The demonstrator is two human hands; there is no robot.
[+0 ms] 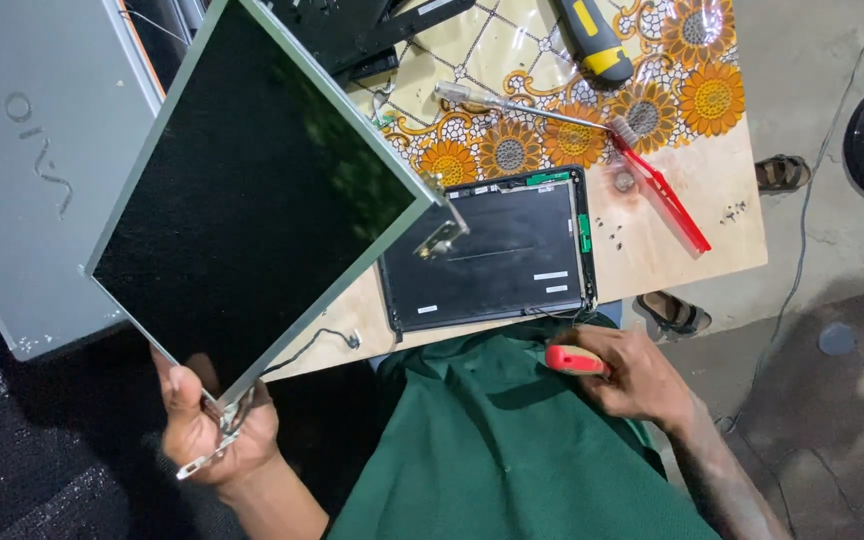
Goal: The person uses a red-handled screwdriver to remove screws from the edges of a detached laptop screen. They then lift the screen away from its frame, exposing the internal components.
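I see the left hand (207, 425) clamped on the bottom corner of a bare screen panel (252, 190), holding it tilted in the air over the worktop's (712, 230) near left edge. The panel is dark with a thin silver frame and a metal bracket (442, 232) at its right corner. The right hand (632, 375) is closed around a red-handled tool (574, 360), resting at the lap on a green garment (502, 450). Just beyond lies a black laptop lid (492, 255), with three small white label strips and green tabs along its top and right edges. Farther off on the sunflower-patterned cloth (552, 130) lie a red brush (657, 185), a long screwdriver (512, 103) and a yellow-and-black handle (592, 40). A grey laptop shell (22, 170) stands at far left.
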